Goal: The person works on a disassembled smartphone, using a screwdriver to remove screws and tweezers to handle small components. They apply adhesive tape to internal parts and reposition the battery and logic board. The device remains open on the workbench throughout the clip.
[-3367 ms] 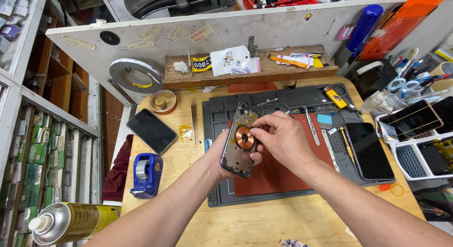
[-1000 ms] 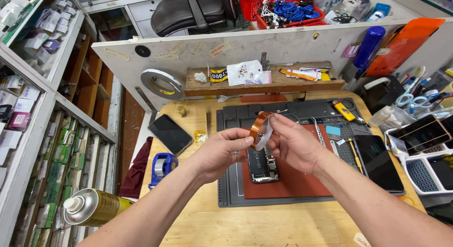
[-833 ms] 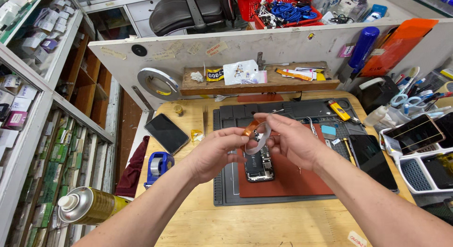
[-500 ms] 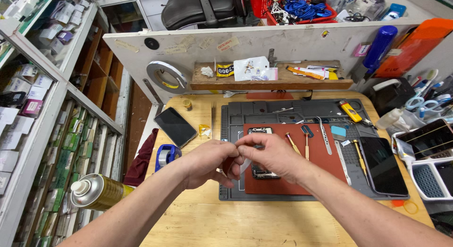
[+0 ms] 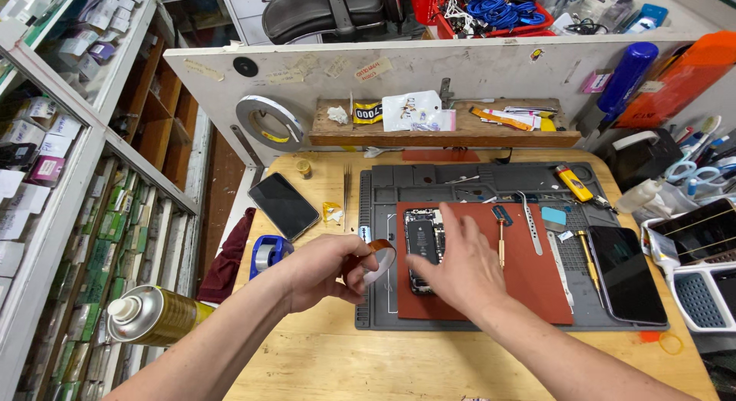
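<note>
Two hands: tape roll (image 5: 378, 257), opened phone (image 5: 424, 240)

Two hands are over the worktop: the left hand (image 5: 318, 267) and the right hand (image 5: 458, 269). One small roll of amber tape (image 5: 377, 260) is there. One opened phone (image 5: 424, 241) lies on one red mat (image 5: 529, 294), which sits on one grey work mat (image 5: 429, 179). Two dark phones lie flat, one at the left (image 5: 284, 205) and one at the right (image 5: 625, 272). One spray can (image 5: 149, 317), one blue tape dispenser (image 5: 268, 253) and one yellow lighter (image 5: 575, 184) are in view.
</note>
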